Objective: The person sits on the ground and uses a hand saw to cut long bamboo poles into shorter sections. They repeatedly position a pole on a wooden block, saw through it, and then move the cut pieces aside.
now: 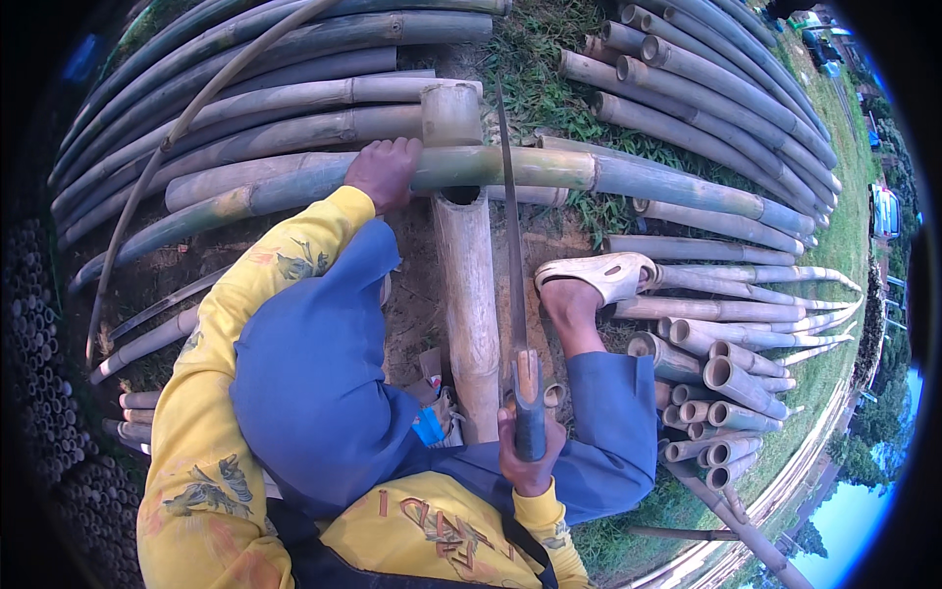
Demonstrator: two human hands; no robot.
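A long green bamboo pole [461,167] lies crosswise over a thick upright-running bamboo support [469,314], seated where the support is notched. My left hand [386,175], fingers curled over, grips the pole left of the support. My right hand [531,454] is closed around the handle of a handsaw [529,407], near my lap. The long narrow saw blade [514,255] points away from me and crosses the pole just right of the support. Whether its teeth have cut into the bamboo cannot be seen.
Stacked bamboo poles [294,123] lie at the far left, with another stack [726,118] at the far right. Cut bamboo pieces [726,393] are piled beside my sandalled foot [599,275]. A thin curved stick [172,137] slants across the left. Grass [535,74] grows between the stacks.
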